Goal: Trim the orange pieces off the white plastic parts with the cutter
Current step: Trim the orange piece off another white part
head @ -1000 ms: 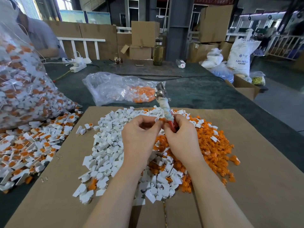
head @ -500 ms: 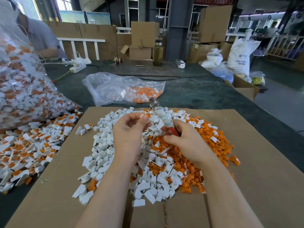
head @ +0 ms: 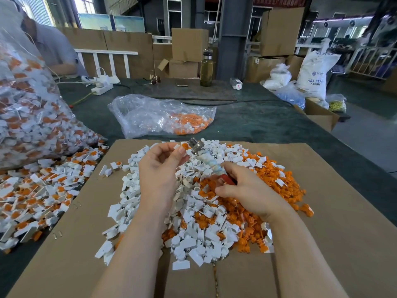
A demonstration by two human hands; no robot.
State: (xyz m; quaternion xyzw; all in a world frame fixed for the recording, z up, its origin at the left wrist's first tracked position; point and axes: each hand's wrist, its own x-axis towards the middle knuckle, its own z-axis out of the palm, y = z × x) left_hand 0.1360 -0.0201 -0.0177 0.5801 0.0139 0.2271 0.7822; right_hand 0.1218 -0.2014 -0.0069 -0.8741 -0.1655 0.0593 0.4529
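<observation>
The left hand [head: 160, 166] is raised above the heap of white parts [head: 189, 214], palm turned in, and its fingertips pinch one small white part with an orange piece [head: 182, 146]. The right hand [head: 247, 190] lies low on the orange pieces [head: 277, 186], its grip curled tight around the cutter [head: 206, 159]. The cutter's metal tip points up at that pinched part.

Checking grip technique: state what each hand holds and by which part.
The left hand pinches a white part with an orange piece at its white end between fingertips. The right hand grips the cutter by its red handle end.
</observation>
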